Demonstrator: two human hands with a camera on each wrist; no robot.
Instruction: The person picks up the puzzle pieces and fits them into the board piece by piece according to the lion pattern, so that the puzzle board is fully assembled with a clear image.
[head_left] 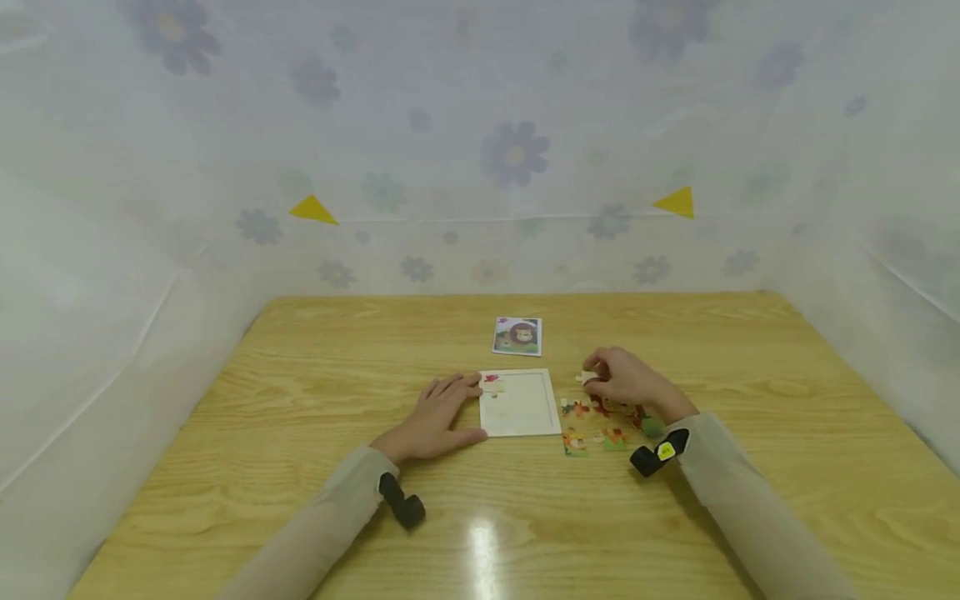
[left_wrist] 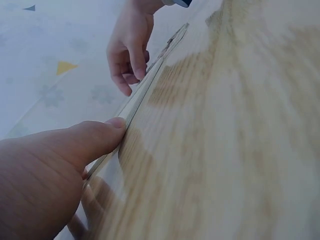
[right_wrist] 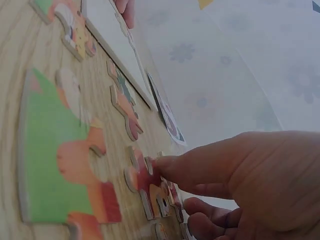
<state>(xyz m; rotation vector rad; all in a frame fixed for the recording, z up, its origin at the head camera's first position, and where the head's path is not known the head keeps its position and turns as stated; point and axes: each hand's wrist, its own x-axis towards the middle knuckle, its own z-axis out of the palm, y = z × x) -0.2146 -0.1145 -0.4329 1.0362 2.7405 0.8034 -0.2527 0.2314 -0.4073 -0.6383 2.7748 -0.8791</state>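
A white square puzzle tray [head_left: 528, 414] lies on the table with a few pieces [head_left: 492, 383] in its upper left corner. My left hand [head_left: 435, 418] rests along the tray's left side, fingers extended; its thumb [left_wrist: 102, 137] touches the tray edge. To the right of the tray, my right hand [head_left: 628, 379] pinches a pale puzzle piece [head_left: 588, 377] between thumb and fingers, above other pieces. Several loose jigsaw pieces [head_left: 613, 438] lie under and in front of that hand. One large green and orange piece [right_wrist: 50, 155] is close in the right wrist view.
A picture card [head_left: 517, 337] with a lion stands out just behind the tray. The wooden table [head_left: 360, 333] meets flowered white sheeting [head_left: 465, 150] at the back and sides. Two yellow triangles [head_left: 678, 202] mark the back sheet.
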